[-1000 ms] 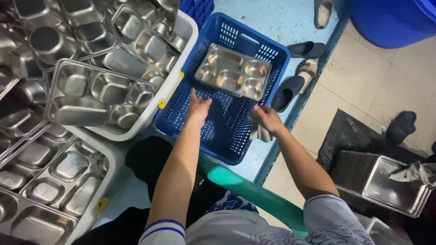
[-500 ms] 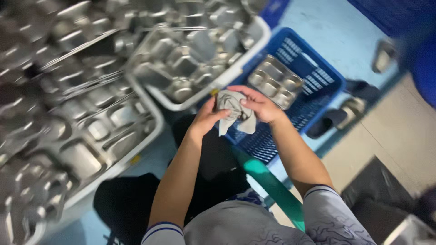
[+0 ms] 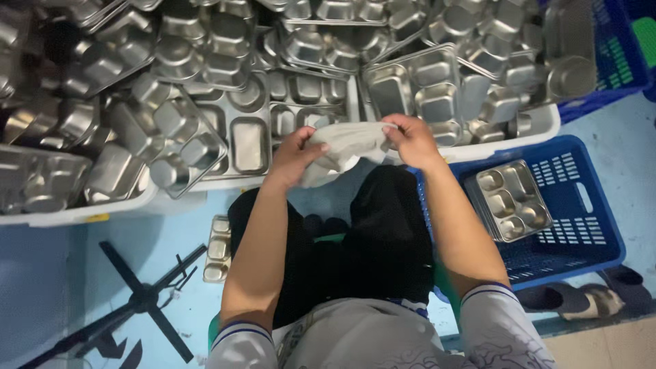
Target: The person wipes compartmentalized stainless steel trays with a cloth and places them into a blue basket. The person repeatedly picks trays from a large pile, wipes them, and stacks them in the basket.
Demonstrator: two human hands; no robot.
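Cloth, crumpled grey-beige rag [image 3: 345,147], was held above heaped steel compartment trays [image 3: 225,102]. Left hand [image 3: 295,156] gripped one bunched end, right hand [image 3: 410,140] pinched other. Looked soft, light, floppy; grab by folds anywhere. Blue plastic crate [image 3: 581,225] sat right, one tray inside.

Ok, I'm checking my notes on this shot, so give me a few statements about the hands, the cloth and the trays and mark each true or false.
1. Both hands hold one grey cloth: the left hand and the right hand. True.
2. The blue basket holds a tall stack of trays. False: one compartment tray shows in it.
3. The white tubs are full of steel trays. True.
4. The cloth lies spread on the floor. False: it is bunched between the hands, above the lap.
5. A small tray lies on the floor by the left knee. True.
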